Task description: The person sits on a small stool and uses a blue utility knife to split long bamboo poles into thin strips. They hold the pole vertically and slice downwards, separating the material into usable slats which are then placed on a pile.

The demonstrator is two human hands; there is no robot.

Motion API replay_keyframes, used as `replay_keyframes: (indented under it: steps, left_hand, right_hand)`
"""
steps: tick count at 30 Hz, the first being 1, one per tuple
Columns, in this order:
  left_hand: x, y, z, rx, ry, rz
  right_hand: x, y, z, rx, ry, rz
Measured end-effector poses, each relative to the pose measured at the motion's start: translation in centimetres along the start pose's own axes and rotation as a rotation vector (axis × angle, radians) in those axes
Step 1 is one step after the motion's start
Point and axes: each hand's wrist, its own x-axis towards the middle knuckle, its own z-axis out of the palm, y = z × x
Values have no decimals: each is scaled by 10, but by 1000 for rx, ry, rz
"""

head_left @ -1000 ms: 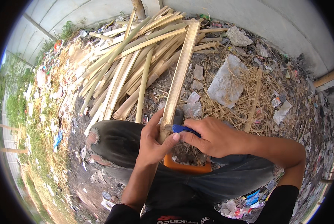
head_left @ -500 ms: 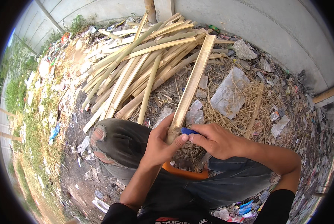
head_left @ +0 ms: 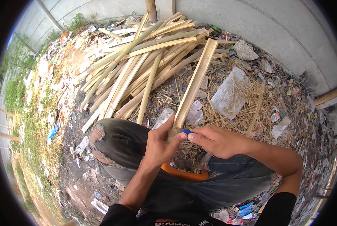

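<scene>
Over the knees of the seated person, at the centre of my view, I record both hands meeting on one split bamboo slat (head_left: 193, 88). Left hand (head_left: 159, 145): grip closed around the slat's near end, thumb up along its left edge, fingers curled under it. Right hand (head_left: 215, 140): grip pressed together, thumb and forefinger pinching a small blue object (head_left: 187, 131) whose kind I cannot tell; it touches the slat just beside the left fingertips.

Position of the slat: near end held above the lap, the length running up and to the right, far end resting against the top of the bamboo pile (head_left: 138, 71).

Surroundings noted:
- The pile lies on the ground ahead, many pale split lengths fanned out, its upper ends near the grey concrete wall (head_left: 274, 34).
- An orange piece (head_left: 183, 174) shows under the hands, between the legs; whether it is a container or a handle I cannot tell.
- A clear plastic bag (head_left: 228, 94) lies flat on dry straw to the right of the slat; contents not discernible.
- Torn dark trousers (head_left: 119, 139) cover the raised left knee.
- Scattered litter (head_left: 55, 132) lies along the grassy strip at left.
</scene>
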Motion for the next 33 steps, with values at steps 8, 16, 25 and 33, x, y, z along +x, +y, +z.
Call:
replay_keyframes:
  steps: [8,16,25,33]
  left_hand:
    - [-1,-4,0,-2,-13,2]
    - [-1,-3,2,-120,-50,6]
    - [-2,-5,1,55,-61,-9]
    - [-1,-10,2,248,-27,18]
  right_hand:
    - [-1,6,11,5,91,-67]
    - [-1,4,16,-96,146,-65]
    - [3,19,18,-65,128,-51]
    - [0,14,17,-19,134,19]
